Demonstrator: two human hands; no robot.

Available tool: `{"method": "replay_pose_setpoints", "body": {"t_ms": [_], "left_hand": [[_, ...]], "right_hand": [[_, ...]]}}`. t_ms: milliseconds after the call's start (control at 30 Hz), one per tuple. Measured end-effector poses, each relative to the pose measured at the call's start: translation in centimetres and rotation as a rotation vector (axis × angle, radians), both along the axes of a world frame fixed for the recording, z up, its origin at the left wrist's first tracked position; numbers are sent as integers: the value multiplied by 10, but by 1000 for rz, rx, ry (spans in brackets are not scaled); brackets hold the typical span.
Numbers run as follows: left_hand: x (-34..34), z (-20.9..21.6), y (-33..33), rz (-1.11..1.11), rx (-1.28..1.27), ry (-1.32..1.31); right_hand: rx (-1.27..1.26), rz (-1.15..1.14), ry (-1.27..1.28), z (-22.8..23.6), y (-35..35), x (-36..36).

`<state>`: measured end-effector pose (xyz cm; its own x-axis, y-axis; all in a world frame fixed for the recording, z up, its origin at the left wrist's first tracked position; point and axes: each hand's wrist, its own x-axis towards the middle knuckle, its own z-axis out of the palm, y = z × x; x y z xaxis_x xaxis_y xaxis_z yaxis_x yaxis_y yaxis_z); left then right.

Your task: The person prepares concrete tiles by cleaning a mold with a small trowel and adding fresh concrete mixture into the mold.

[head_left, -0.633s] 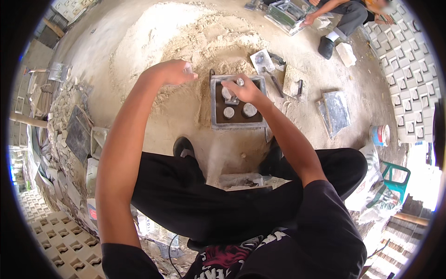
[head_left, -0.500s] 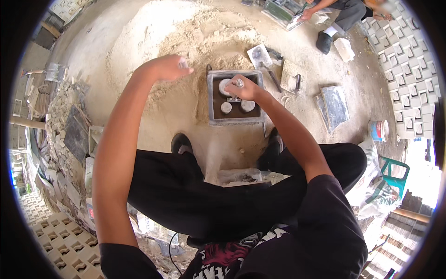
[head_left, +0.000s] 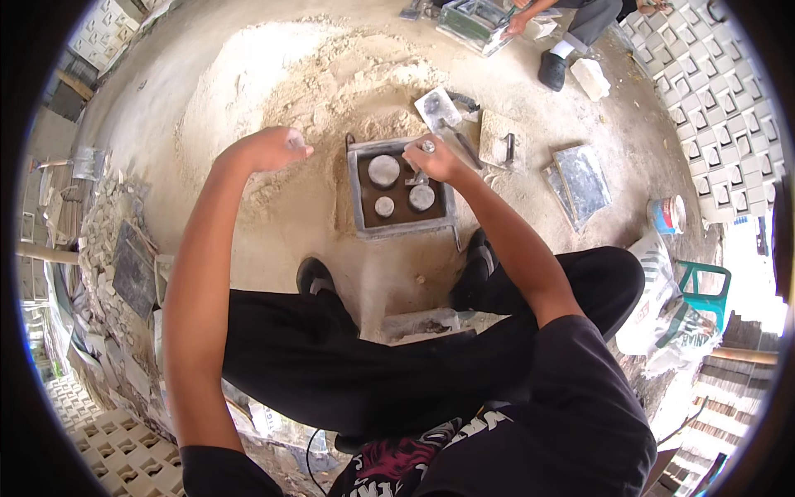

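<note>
- Fingers [head_left: 412, 155] of the right hand [head_left: 437, 161], in the head view, curl tightly round a tool [head_left: 428, 147]; its round end shows atop the fist, and a grey part seemingly pokes out below.
- The left hand [head_left: 272, 150] has loosely bent fingers above the sand [head_left: 364, 76]; whether they hold anything cannot be told.
- The tool is over the tray's [head_left: 355, 195] right side, beside the large disc [head_left: 383, 171].
- The step seems to be working the tool among the discs; the next move calls for steady clearance.
- Since the earlier frame, the right hand has shifted rightward, uncovering the large disc.
</note>
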<state>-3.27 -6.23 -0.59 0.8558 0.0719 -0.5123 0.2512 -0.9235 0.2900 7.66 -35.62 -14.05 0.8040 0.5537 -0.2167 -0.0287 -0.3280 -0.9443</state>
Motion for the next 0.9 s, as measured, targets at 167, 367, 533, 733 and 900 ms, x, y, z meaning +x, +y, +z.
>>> {"method": "replay_pose_setpoints", "body": {"t_ms": [167,367,533,733,900], "left_hand": [[10,-1,-6,-16,-36,-18],[21,7,-21,-50,-34,-26],[29,-8,-14,-86,-13,-49],[35,-7,-24,-76,-22,-28],[31,5,-23,-31,-38,-26]], "right_hand": [[99,-36,-82,-17,-14,-5],[357,-127,4,-30,-23,10],[219,-117,-3,-18,-23,6],[219,-184,-111,-32,-14,1],[254,-320,-425,-26,8,-2]]}}
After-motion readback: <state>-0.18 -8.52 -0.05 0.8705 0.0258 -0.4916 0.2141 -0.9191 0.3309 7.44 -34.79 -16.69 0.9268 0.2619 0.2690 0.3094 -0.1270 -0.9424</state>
